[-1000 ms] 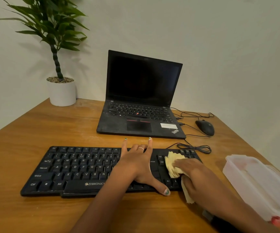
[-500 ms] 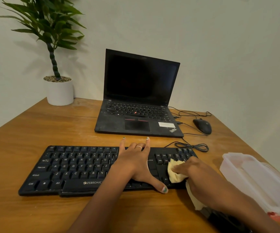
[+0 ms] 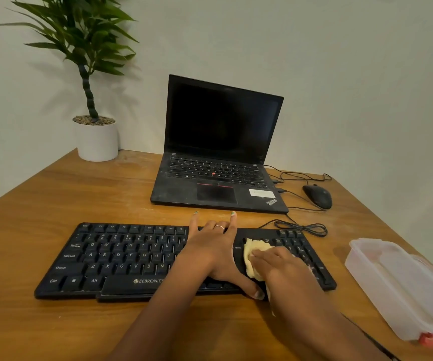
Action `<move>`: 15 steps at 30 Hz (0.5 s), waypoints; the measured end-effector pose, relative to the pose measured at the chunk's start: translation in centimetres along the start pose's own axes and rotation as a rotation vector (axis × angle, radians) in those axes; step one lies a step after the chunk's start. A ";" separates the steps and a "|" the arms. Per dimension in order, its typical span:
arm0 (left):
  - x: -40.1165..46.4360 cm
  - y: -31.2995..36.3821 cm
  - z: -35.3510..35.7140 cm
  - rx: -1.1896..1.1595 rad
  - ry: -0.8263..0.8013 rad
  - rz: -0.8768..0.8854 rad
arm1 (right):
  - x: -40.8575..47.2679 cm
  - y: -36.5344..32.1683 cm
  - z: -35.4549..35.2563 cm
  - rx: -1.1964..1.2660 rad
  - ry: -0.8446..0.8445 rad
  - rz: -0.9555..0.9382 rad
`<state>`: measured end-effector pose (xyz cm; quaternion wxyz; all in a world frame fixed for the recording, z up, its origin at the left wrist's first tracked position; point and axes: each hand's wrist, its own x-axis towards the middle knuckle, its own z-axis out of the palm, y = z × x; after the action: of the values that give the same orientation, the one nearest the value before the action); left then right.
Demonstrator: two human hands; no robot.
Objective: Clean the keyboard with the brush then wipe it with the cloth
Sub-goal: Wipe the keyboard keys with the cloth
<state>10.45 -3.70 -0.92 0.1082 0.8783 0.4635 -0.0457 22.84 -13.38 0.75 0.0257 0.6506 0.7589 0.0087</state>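
Dim, soft light; plant (image 3: 80, 43) shadow on wall (wide-angle edge warp).

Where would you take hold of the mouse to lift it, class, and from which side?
Grip the mouse across its two long sides, coming down from above. Its domed back lies up and both flanks are free on the table. Its cable leaves the end facing the laptop, so keep the hands off that end.
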 end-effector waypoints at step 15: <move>0.0 -0.2 0.2 -0.020 0.022 0.022 | 0.6 1.0 -0.8 -0.096 -0.062 -0.075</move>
<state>10.25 -3.60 -1.12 0.1124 0.8827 0.4553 -0.0300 23.71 -12.59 1.62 0.0806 0.6198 0.7802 0.0240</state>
